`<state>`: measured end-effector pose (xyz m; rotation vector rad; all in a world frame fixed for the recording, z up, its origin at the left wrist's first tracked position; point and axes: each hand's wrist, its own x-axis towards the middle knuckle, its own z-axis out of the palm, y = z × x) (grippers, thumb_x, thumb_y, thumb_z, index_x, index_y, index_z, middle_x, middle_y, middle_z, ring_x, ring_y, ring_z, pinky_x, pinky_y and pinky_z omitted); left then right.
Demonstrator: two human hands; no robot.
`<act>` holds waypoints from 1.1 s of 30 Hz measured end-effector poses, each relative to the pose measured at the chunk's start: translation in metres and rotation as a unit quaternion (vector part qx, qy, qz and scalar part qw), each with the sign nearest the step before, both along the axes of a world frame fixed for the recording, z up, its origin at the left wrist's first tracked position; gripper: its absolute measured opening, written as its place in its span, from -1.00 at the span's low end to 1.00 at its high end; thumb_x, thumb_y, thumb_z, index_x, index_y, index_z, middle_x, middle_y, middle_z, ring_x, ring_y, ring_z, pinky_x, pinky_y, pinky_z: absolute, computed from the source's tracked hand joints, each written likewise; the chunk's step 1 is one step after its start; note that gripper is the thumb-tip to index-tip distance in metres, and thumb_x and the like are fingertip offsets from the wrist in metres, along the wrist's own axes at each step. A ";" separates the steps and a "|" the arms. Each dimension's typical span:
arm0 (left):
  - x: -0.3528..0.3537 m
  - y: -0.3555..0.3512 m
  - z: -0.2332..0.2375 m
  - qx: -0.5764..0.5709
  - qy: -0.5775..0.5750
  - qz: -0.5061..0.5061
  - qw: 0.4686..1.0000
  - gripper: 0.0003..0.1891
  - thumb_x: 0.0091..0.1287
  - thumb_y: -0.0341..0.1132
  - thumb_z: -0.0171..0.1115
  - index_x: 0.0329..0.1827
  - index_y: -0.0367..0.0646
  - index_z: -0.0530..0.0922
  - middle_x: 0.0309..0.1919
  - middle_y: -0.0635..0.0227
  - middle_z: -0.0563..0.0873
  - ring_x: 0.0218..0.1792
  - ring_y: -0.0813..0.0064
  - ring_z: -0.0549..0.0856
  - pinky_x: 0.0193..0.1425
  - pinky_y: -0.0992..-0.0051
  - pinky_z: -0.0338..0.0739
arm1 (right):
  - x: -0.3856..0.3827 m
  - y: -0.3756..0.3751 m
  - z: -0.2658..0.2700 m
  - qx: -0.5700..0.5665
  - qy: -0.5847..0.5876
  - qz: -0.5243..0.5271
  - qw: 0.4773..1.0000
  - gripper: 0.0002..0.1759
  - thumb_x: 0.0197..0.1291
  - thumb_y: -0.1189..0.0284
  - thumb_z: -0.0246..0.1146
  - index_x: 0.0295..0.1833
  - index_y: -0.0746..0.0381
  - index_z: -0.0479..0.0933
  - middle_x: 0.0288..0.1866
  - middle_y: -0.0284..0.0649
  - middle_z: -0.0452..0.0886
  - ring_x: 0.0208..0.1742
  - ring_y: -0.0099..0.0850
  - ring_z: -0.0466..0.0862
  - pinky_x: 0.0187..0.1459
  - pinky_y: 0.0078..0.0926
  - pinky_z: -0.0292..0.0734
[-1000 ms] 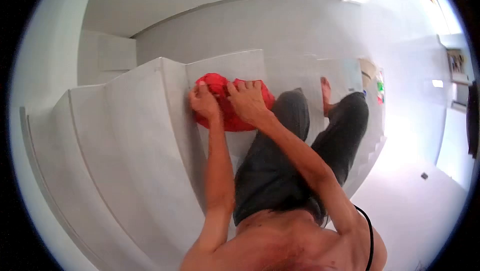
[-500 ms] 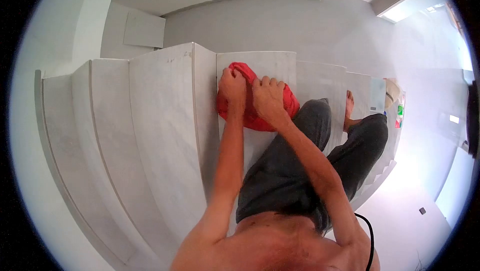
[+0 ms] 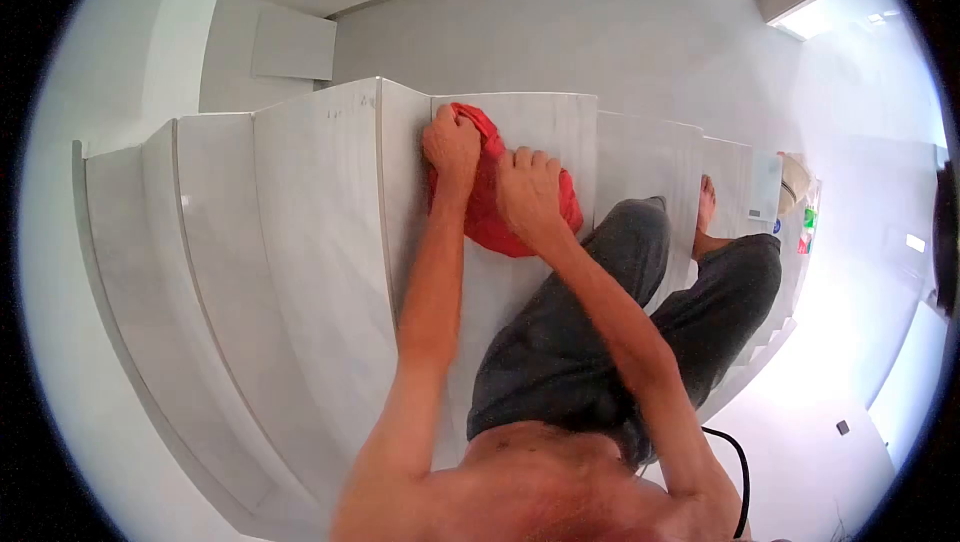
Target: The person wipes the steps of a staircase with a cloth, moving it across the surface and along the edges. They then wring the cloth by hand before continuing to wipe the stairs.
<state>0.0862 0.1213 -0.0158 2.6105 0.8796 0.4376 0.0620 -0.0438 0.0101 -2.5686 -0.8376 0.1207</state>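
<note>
A crumpled red cloth point(image 3: 497, 227) lies bunched on a pale stair tread point(image 3: 565, 127), close to the riser on its left. My left hand point(image 3: 452, 150) is closed on the cloth's upper left part, with a red fold rising beside the fingers. Lower and to the right, my right hand point(image 3: 528, 192) presses on the cloth with its fingers curled into it. Both hands cover some of the fabric, and the fingertips are partly hidden.
Pale steps point(image 3: 310, 182) rise to the left, and others descend to the right. My bent leg point(image 3: 570, 332) in dark trousers is beside the cloth. A bare foot point(image 3: 707, 204) rests lower down, near a beige rounded object point(image 3: 793, 182). A black cable point(image 3: 738, 462) hangs at lower right.
Both hands have shifted left and slightly away from me, and the red cloth has come along toward the riser. Its right side is drawn in a little. The view has shifted slightly.
</note>
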 end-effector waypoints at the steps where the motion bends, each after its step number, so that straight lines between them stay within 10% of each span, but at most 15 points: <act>1: 0.011 0.006 0.001 0.003 0.001 -0.005 1.000 -0.84 0.26 -0.37 0.21 -0.37 -0.32 0.57 -0.41 -0.19 0.68 -0.30 -0.31 0.67 -0.18 -0.10 0.53 | 0.006 0.004 0.003 0.000 0.000 -0.013 1.000 -0.84 0.25 0.40 0.20 -0.12 0.23 0.57 -0.14 -0.09 0.62 -0.09 -0.07 0.60 -0.06 -0.03 0.42; 15: -0.006 -0.007 0.003 -0.010 0.024 -0.001 1.000 -0.83 0.32 -0.37 0.18 -0.30 -0.34 0.59 -0.30 -0.18 0.72 -0.24 -0.28 0.69 -0.10 -0.09 0.57 | -0.002 0.000 -0.008 0.061 0.017 -0.043 0.997 -0.74 0.22 0.42 0.19 -0.01 0.27 0.55 -0.08 -0.08 0.62 -0.07 -0.07 0.60 -0.02 0.01 0.41; 27: 0.027 -0.013 -0.008 -0.075 -0.109 0.251 0.959 -0.82 0.32 -0.35 0.18 -0.28 -0.34 0.58 -0.33 -0.15 0.72 -0.28 -0.24 0.69 -0.10 0.01 0.56 | 0.001 0.018 -0.015 -0.002 -0.014 -0.028 1.000 -0.67 0.16 0.41 0.25 0.03 0.28 0.54 -0.09 -0.06 0.61 -0.10 -0.08 0.62 -0.09 -0.06 0.44; 33: -0.007 -0.015 -0.010 0.036 0.007 0.023 0.999 -0.83 0.38 -0.26 0.19 -0.28 -0.18 0.56 -0.47 -0.02 0.70 -0.41 -0.20 0.68 -0.32 -0.05 0.54 | -0.009 -0.007 -0.012 0.010 0.022 0.000 1.000 -0.71 0.16 0.40 0.25 -0.01 0.26 0.53 -0.07 -0.06 0.62 -0.08 -0.06 0.63 -0.06 -0.07 0.46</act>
